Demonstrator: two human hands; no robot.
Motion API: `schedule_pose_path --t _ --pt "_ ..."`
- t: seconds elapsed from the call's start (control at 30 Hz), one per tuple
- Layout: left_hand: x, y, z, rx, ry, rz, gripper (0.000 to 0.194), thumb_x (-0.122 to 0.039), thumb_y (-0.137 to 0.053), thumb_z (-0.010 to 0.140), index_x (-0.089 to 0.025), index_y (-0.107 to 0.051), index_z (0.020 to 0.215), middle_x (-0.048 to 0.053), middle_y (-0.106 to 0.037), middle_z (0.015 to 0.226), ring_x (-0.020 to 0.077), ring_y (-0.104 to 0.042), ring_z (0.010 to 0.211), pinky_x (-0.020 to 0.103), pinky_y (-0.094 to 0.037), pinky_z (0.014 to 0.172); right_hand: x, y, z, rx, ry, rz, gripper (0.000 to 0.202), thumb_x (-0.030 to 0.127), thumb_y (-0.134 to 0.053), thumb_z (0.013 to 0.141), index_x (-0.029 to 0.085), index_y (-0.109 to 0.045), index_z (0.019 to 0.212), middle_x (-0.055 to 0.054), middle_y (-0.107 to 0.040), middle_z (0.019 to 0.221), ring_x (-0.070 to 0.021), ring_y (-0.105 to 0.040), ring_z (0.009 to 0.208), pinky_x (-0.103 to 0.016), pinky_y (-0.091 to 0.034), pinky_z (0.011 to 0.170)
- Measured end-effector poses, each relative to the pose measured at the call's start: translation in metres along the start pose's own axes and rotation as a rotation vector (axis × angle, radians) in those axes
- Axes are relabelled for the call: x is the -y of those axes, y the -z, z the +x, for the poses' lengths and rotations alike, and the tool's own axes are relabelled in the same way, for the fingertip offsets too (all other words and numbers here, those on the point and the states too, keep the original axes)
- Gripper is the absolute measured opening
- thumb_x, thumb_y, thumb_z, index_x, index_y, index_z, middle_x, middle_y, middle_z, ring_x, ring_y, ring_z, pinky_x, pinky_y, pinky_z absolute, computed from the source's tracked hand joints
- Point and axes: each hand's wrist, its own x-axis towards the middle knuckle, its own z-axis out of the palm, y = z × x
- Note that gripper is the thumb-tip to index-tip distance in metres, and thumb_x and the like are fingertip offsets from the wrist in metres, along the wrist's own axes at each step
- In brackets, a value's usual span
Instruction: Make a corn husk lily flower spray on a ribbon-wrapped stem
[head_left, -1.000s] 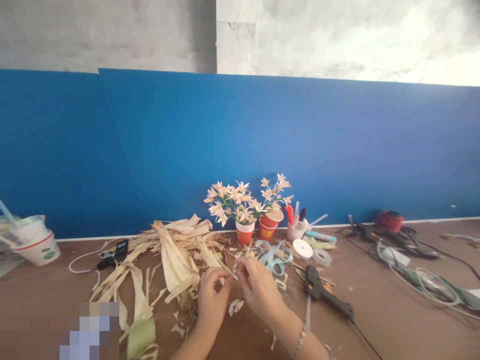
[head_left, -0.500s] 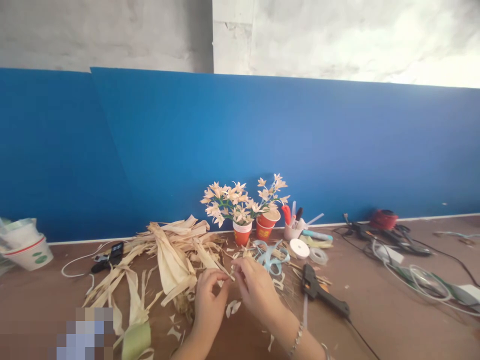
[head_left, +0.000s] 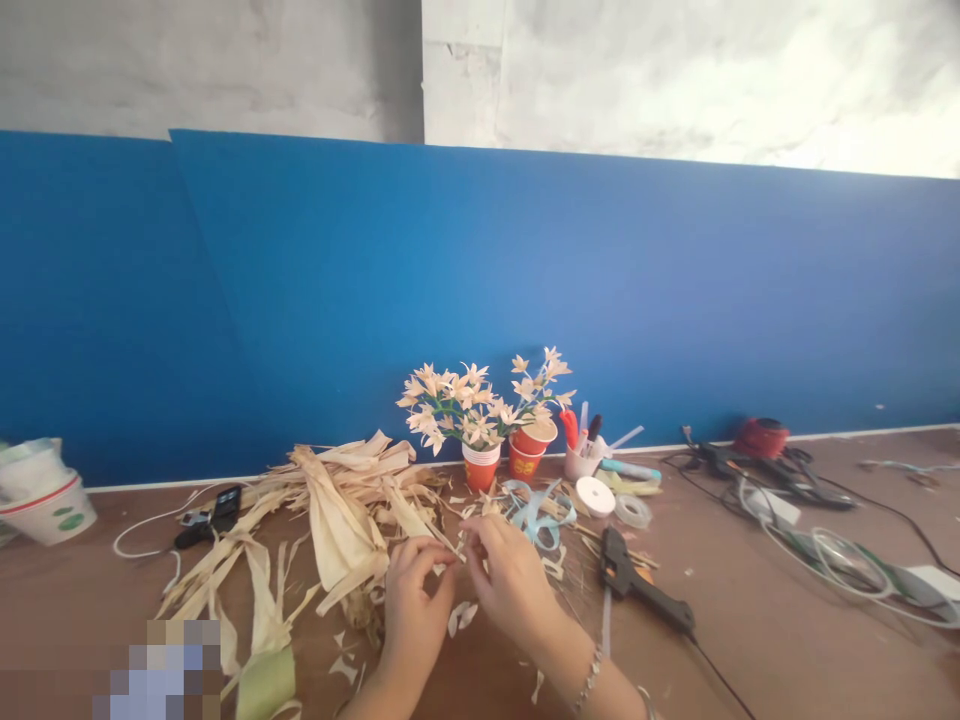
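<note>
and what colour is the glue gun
The glue gun is black; it shows best in the head view, beside the right hand.

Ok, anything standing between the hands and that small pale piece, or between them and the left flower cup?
Nothing visible blocks the left hand or right hand from the small pale piece at their fingertips. Low loose scraps lie before the left flower cup.

glue gun [head_left: 646, 592], cables [head_left: 885, 599], open gap between

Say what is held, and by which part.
A small pale piece, in the fingertips of the left hand and right hand; which part is too small to tell.
</note>
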Motion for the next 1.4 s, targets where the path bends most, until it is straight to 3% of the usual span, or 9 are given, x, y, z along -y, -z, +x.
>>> schedule_pose_path --t 0.67,0.83,0.93,1.17,1.4 --pt "-0.002 0.001 -0.001 0.015 -0.056 0.082 0.012 -0.014 -0.059 0.074 -0.022 -0.067 0.071 0.005 -0.062 0.083 0.0235 -0.056 0.083 0.036 -0.045 0.074 0.001 0.0 0.0 0.016 -0.046 0.108 0.034 0.002 -0.046 0.074 0.019 -0.052 0.102 -0.003 -0.058 0.082 -0.017 -0.054 0.072 -0.027 -0.041 0.065" --pt "0.001 -0.001 0.0 0.02 0.018 0.007 0.01 -0.019 -0.058 0.076 -0.022 -0.066 0.072 0.005 -0.063 0.083 0.0232 -0.056 0.084 0.036 -0.045 0.076 0.002 0.01 0.006 -0.031 -0.176 0.3 0.019 0.015 -0.047 0.083 0.019 -0.055 0.1 -0.005 -0.059 0.088 -0.0171 -0.056 0.076 -0.027 -0.044 0.067" --pt "0.003 -0.002 0.002 0.04 0.085 -0.084 0.013 -0.027 -0.057 0.079 -0.022 -0.065 0.071 0.005 -0.064 0.084 0.0232 -0.057 0.086 0.037 -0.045 0.078 -0.004 0.017 0.012 -0.079 -0.267 0.407 0.021 0.019 -0.041 0.087 0.018 -0.06 0.096 -0.007 -0.06 0.09 -0.018 -0.057 0.081 -0.029 -0.044 0.07" --pt "0.0 -0.001 0.006 0.094 0.164 -0.248 0.017 -0.032 -0.055 0.079 -0.02 -0.063 0.069 0.006 -0.065 0.084 0.023 -0.058 0.086 0.035 -0.045 0.079 -0.015 0.018 0.014 0.115 -0.297 0.56 0.028 0.011 -0.053 0.073 0.018 -0.067 0.096 -0.006 -0.064 0.09 -0.0184 -0.059 0.081 -0.031 -0.045 0.075" --pt "-0.001 -0.002 0.006 0.125 0.243 -0.294 0.02 -0.034 -0.055 0.077 -0.018 -0.064 0.069 0.004 -0.064 0.072 0.0205 -0.058 0.071 0.031 -0.046 0.066 -0.008 0.022 0.015 0.193 -0.324 0.466 0.014 0.012 -0.056 0.074 0.016 -0.069 0.077 -0.005 -0.068 0.075 -0.0172 -0.059 0.071 -0.027 -0.043 0.066"
